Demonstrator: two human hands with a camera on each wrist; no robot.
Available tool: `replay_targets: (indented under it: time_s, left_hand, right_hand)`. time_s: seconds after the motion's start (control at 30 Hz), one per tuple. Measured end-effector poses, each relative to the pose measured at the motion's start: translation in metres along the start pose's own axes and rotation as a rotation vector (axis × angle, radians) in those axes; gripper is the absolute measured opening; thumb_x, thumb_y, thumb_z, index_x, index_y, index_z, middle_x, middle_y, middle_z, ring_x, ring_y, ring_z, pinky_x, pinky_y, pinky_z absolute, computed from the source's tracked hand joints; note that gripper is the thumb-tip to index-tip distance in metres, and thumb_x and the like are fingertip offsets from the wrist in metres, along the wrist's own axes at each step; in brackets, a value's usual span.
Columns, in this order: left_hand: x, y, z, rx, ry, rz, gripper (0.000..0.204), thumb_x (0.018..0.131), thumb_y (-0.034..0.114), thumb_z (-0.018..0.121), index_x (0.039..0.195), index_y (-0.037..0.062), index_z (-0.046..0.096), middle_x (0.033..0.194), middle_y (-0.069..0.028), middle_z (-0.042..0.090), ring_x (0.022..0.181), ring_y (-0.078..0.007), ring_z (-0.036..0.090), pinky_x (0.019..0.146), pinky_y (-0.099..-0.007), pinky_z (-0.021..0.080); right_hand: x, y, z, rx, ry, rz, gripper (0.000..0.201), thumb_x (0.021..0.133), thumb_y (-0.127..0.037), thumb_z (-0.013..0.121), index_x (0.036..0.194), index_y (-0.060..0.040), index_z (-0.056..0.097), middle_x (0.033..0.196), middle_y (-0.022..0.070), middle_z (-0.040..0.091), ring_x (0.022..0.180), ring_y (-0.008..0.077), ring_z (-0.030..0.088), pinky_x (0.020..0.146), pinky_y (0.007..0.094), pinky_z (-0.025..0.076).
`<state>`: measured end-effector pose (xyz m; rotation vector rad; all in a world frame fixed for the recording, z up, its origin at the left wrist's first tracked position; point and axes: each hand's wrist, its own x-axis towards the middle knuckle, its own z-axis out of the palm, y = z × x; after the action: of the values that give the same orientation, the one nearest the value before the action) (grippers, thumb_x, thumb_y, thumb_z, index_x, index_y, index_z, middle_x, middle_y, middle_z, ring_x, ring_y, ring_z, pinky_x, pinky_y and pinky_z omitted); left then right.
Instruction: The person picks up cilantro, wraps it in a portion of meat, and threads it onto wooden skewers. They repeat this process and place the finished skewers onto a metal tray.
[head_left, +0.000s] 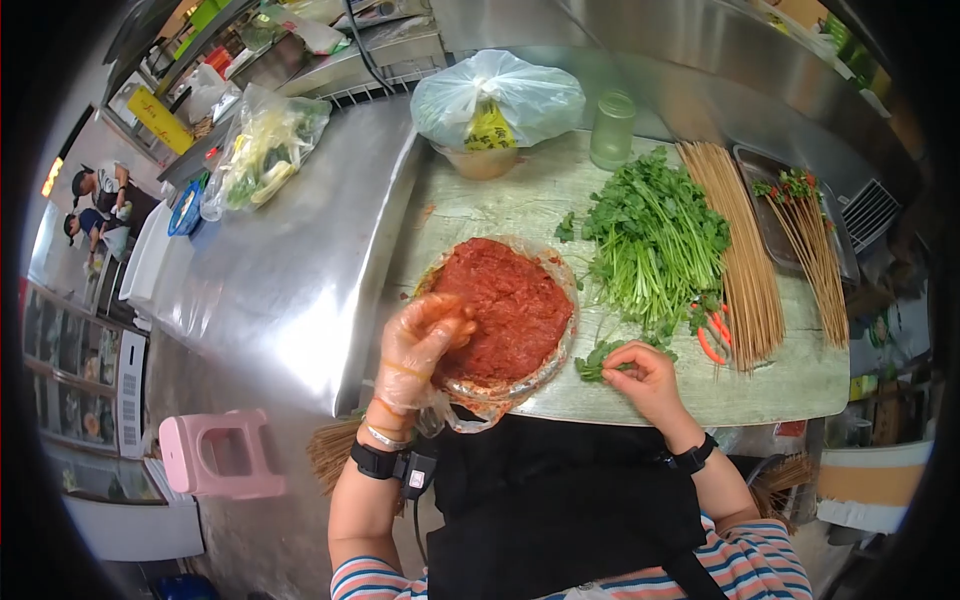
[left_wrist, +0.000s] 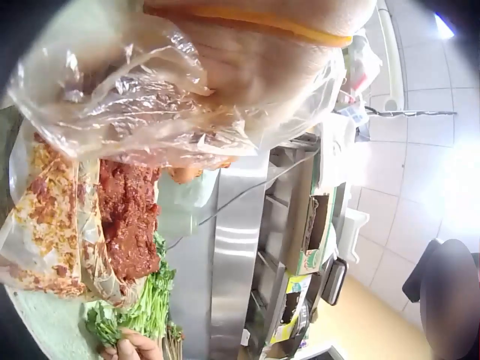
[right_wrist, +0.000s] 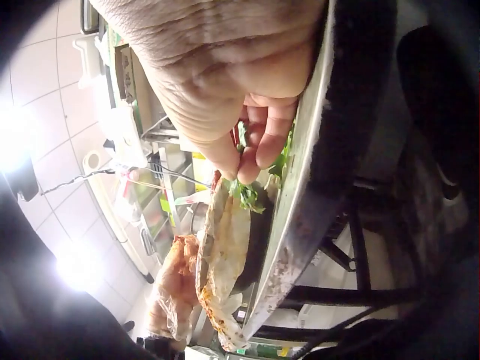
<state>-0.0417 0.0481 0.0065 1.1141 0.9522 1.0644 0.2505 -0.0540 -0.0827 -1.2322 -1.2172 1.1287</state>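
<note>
Here, the scene as laid out:

Left hand (head_left: pixel 425 345): a thin plastic glove is worn; the fingers are curled at the near-left edge of the meat (head_left: pixel 505 305), apparently pinching some of it (the grip itself is hidden under the film in the wrist view).

Right hand (head_left: pixel 645 375): bare, with a small sprig (head_left: pixel 598 362) of coriander pinched between thumb and fingertips, just off the bowl's right side.

Meat: a red, seasoned mound is held in a film-lined bowl (head_left: pixel 560 345) near the front edge of the board (head_left: pixel 800 375).

Coriander (head_left: pixel 655 240): a loose heap is spread to the right of the bowl, stems pointing toward the person.

Skewers (head_left: pixel 740 250): bare sticks are fanned beside the heap; a few loaded ones lie on a tray (head_left: pixel 765 215) further right.

Risk, bowl: it overhangs the board's near edge slightly, so it could be tipped toward the lap if the meat is pulled hard.

Risk, glove: the loose film could be caught in the sticky meat and torn.

Risk, sprig: leaves could be stripped or dropped if the pinch is slackened.

Risk, scissors (head_left: pixel 712 332): the orange handles could be knocked by the right wrist.
</note>
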Motion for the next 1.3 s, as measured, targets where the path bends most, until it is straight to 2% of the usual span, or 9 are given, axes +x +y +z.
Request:
replay_targets:
  time_s: [0.27, 0.37, 0.47, 0.6, 0.7, 0.77, 1.1, 1.2, 1.3]
  left_hand:
    - [-0.003, -0.006, 0.004, -0.128, 0.061, -0.086, 0.020, 0.097, 0.017, 0.054, 0.099, -0.0018, 0.060, 0.096, -0.0125, 0.068, 0.078, -0.0168, 0.068, 0.073, -0.0267, 0.055]
    - [-0.007, -0.003, 0.009, -0.020, 0.051, -0.014, 0.015, 0.093, 0.010, 0.058, 0.097, -0.0040, 0.063, 0.102, -0.0131, 0.067, 0.088, -0.0191, 0.067, 0.078, -0.0276, 0.053]
    - [-0.004, -0.007, 0.014, 0.306, 0.048, 0.375, 0.011, 0.086, 0.002, 0.063, 0.094, -0.0060, 0.065, 0.107, -0.0122, 0.066, 0.099, -0.0203, 0.063, 0.085, -0.0284, 0.050]
    - [-0.008, -0.005, 0.020, 0.469, 0.029, 0.391, 0.011, 0.086, 0.004, 0.063, 0.090, -0.0052, 0.067, 0.101, -0.0086, 0.065, 0.091, -0.0150, 0.060, 0.081, -0.0273, 0.048]
    - [-0.017, -0.004, 0.031, 0.207, 0.006, -0.014, 0.017, 0.093, 0.012, 0.059, 0.094, -0.0028, 0.066, 0.095, -0.0064, 0.064, 0.083, -0.0106, 0.059, 0.073, -0.0246, 0.047]
    - [-0.024, -0.005, 0.040, 0.037, -0.045, -0.006, 0.019, 0.096, 0.013, 0.054, 0.098, -0.0020, 0.066, 0.088, -0.0022, 0.063, 0.078, -0.0080, 0.056, 0.069, -0.0235, 0.046]
    - [-0.040, -0.005, 0.051, -0.213, -0.129, -0.182, 0.023, 0.091, 0.004, 0.059, 0.112, -0.0048, 0.061, 0.099, -0.0080, 0.065, 0.085, -0.0134, 0.065, 0.073, -0.0248, 0.055]
    - [-0.040, -0.001, 0.058, -0.141, -0.065, -0.154, 0.021, 0.089, 0.001, 0.059, 0.109, -0.0064, 0.061, 0.099, -0.0115, 0.066, 0.084, -0.0158, 0.065, 0.078, -0.0274, 0.054]
    - [-0.031, -0.021, 0.056, 0.000, -0.008, 0.063, 0.020, 0.089, 0.002, 0.060, 0.107, -0.0052, 0.062, 0.097, -0.0124, 0.067, 0.080, -0.0159, 0.065, 0.074, -0.0271, 0.054]
  right_hand:
    - [-0.001, 0.000, 0.000, 0.010, -0.001, -0.037, 0.009, 0.081, 0.000, 0.069, 0.089, -0.0015, 0.066, 0.098, 0.0059, 0.063, 0.088, 0.0131, 0.062, 0.073, 0.0243, 0.053]
    - [0.000, -0.006, 0.000, 0.054, 0.009, -0.062, 0.010, 0.081, 0.000, 0.069, 0.090, -0.0016, 0.066, 0.099, 0.0064, 0.063, 0.090, 0.0134, 0.062, 0.075, 0.0248, 0.052]
    - [0.005, -0.032, -0.001, 0.007, -0.029, -0.086, 0.009, 0.081, 0.001, 0.068, 0.090, -0.0014, 0.066, 0.100, 0.0065, 0.063, 0.090, 0.0138, 0.062, 0.076, 0.0251, 0.052]
    - [0.021, -0.091, 0.001, -0.175, -0.189, -0.167, 0.009, 0.080, -0.001, 0.069, 0.088, -0.0020, 0.066, 0.095, 0.0055, 0.065, 0.088, 0.0142, 0.062, 0.073, 0.0262, 0.051]
    - [0.034, -0.115, 0.023, -0.172, -0.297, -0.334, 0.010, 0.078, -0.002, 0.070, 0.087, -0.0026, 0.066, 0.090, 0.0062, 0.065, 0.084, 0.0171, 0.063, 0.072, 0.0284, 0.050]
    - [0.043, -0.121, 0.040, -0.202, -0.326, -0.518, 0.010, 0.077, -0.003, 0.070, 0.086, -0.0026, 0.066, 0.087, 0.0074, 0.066, 0.081, 0.0204, 0.064, 0.071, 0.0301, 0.050]
    - [0.058, -0.112, 0.055, -0.374, -0.258, -0.499, 0.009, 0.076, -0.005, 0.071, 0.083, -0.0032, 0.065, 0.085, 0.0079, 0.064, 0.077, 0.0227, 0.064, 0.068, 0.0299, 0.049]
    - [0.058, -0.106, 0.053, -0.309, -0.244, -0.376, 0.010, 0.078, -0.006, 0.071, 0.086, -0.0036, 0.066, 0.085, 0.0059, 0.064, 0.075, 0.0179, 0.062, 0.067, 0.0271, 0.049]
    - [0.052, -0.113, 0.039, -0.240, -0.155, -0.332, 0.011, 0.080, -0.007, 0.071, 0.089, -0.0039, 0.066, 0.085, 0.0045, 0.063, 0.075, 0.0138, 0.060, 0.066, 0.0252, 0.049]
